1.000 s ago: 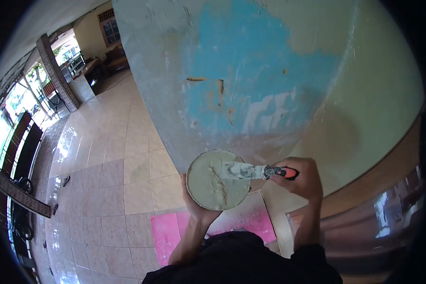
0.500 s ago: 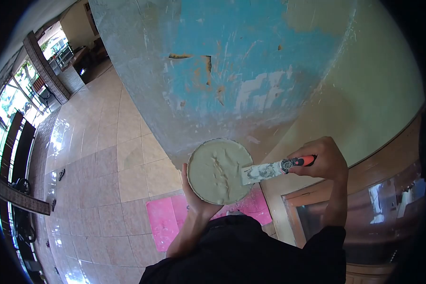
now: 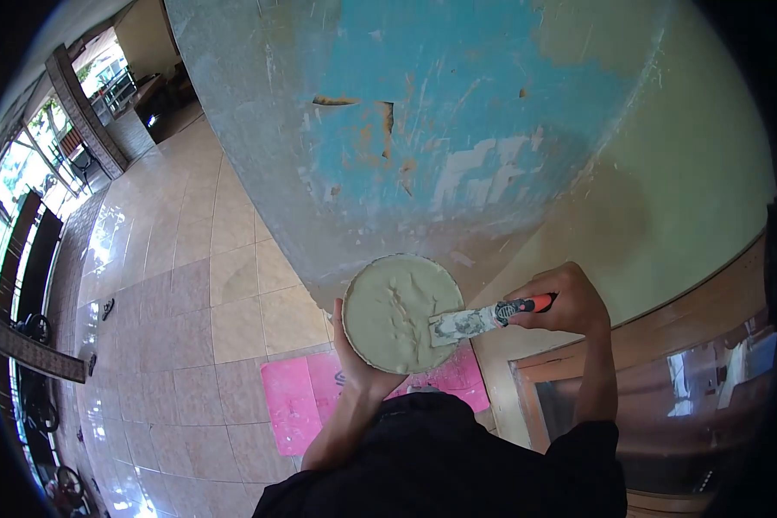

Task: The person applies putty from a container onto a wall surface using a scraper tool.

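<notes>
No readable text, labels, brands or numbers anywhere. Putty knife (image 3: 479,319), round putty container (image 3: 400,312), patched wall (image 3: 457,129) and pink sheet (image 3: 306,406) on the floor carry no legible markings.

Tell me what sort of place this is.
Probably a tiled veranda or hall of a house under repair: a wall with flaking blue paint, glossy floor tiles, and a tub of putty with a putty knife in the person's hands.

Wall (image 3: 457,112) blue w/ grey-white patches; putty tub (image 3: 403,312) pale beige; knife handle (image 3: 527,305) orange/black; mat (image 3: 298,401) pink.
</notes>
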`<state>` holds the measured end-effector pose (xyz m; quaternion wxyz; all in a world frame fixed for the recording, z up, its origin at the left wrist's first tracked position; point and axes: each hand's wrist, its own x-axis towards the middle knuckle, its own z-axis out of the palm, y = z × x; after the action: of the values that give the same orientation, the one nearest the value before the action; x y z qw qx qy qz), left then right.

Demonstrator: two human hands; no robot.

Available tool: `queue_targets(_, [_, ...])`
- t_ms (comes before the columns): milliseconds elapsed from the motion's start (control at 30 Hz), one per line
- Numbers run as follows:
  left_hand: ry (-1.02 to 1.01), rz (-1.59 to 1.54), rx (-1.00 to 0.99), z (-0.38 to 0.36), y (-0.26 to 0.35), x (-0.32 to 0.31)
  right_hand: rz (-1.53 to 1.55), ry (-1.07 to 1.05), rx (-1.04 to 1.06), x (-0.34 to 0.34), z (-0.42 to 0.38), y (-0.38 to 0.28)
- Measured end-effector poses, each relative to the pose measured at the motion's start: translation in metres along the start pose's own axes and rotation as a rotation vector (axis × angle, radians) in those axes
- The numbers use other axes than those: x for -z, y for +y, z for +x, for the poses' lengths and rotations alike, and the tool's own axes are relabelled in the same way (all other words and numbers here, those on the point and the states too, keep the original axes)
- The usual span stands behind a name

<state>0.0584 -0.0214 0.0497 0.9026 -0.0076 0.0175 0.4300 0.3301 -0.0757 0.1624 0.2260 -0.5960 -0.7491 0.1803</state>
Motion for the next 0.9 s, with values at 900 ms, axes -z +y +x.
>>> queue_targets(900, [0.062, 0.041, -0.017, 0.022, 0.015, -0.002, 0.777, 0.125, -0.182, -0.058, 0.002, 0.032])
